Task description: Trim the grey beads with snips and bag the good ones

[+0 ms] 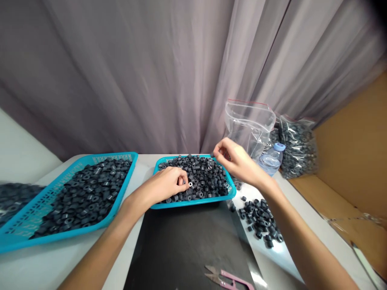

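Note:
My left hand (173,182) is closed in a pinch over the middle blue basket (193,203), its fingertips among the small dark hollow cylinders (208,173) heaped inside. A ring with a bright end face (190,184) lies right at those fingertips; what they grip is partly hidden. Above the basket's back right corner, my right hand (231,156) is closed, with a small dark cylinder (212,154) at its fingertips. Close behind the right hand stands a clear zip bag (249,114), open at the top.
A larger blue basket (128,189) of similar cylinders stands left, beside a blurred bag (15,197). Loose cylinders (261,219) lie right of the black mat (187,241). Pink thread snips (229,278) rest on the mat. A water bottle (272,159) and filled bag (299,149) stand back right.

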A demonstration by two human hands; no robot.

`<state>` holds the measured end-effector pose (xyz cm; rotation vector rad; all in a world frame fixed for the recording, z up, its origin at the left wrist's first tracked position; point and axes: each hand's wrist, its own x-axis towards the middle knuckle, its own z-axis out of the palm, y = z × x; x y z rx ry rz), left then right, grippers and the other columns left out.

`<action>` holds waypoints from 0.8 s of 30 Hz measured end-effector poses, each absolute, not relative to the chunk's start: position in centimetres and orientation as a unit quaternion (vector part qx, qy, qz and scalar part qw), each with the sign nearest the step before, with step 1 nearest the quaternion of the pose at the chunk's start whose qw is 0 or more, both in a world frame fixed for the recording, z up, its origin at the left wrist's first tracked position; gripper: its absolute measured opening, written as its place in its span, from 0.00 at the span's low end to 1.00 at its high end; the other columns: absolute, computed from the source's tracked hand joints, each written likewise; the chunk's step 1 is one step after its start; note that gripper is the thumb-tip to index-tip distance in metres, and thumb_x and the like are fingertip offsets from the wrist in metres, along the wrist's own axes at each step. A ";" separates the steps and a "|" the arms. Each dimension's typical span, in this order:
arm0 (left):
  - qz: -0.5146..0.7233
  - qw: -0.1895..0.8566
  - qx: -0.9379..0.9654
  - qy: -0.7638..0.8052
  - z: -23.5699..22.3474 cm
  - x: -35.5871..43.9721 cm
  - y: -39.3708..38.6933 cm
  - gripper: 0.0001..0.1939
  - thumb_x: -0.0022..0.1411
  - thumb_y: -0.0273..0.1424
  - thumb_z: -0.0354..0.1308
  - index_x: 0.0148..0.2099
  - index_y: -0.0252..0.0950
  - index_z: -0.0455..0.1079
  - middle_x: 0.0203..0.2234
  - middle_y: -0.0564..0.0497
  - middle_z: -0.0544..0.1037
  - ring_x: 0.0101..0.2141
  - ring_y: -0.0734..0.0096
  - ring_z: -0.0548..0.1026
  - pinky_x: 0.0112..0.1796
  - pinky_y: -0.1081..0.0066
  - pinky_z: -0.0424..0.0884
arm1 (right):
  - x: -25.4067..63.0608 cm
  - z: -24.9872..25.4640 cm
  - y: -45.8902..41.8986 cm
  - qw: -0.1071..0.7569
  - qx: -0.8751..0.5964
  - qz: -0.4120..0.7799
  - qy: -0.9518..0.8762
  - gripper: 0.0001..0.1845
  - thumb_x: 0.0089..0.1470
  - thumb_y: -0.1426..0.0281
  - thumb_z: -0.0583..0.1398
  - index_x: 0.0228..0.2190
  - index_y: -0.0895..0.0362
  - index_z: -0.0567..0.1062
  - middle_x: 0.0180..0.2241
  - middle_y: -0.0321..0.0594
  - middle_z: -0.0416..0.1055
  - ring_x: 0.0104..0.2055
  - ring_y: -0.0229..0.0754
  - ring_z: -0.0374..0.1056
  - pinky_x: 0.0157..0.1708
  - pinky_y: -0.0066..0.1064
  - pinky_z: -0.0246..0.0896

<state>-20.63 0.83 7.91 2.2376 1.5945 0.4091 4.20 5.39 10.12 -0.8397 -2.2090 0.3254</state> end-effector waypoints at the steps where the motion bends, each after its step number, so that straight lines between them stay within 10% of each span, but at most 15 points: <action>1: 0.142 0.178 0.793 0.565 8.0 -20.7 0.7 0.10 0.58 0.38 0.58 0.28 0.41 0.73 0.21 0.56 0.73 0.24 0.69 0.70 0.26 0.71 0.59 | 4.7 11.0 5.2 0.387 -0.334 0.122 -0.851 0.05 0.64 0.69 0.53 0.36 0.56 0.66 0.33 0.38 0.67 0.34 0.38 0.64 0.34 0.29 0.59; 14: 0.181 0.212 0.769 0.575 10.6 -21.3 -0.7 0.09 0.67 0.35 0.47 0.33 0.41 0.61 0.30 0.54 0.69 0.33 0.65 0.66 0.34 0.69 0.60 | 8.7 17.7 7.1 0.404 -0.309 0.284 -0.813 0.16 0.62 0.57 0.58 0.34 0.58 0.69 0.27 0.36 0.68 0.27 0.34 0.61 0.31 0.29 0.57; 24: 0.254 0.313 0.736 0.543 9.4 -21.5 0.1 0.11 0.68 0.41 0.47 0.37 0.40 0.60 0.28 0.51 0.76 0.31 0.66 0.76 0.37 0.65 0.71 | 10.8 19.5 12.4 0.352 -0.560 -0.178 -0.728 0.06 0.53 0.78 0.57 0.33 0.61 0.74 0.27 0.48 0.70 0.31 0.47 0.66 0.34 0.39 0.56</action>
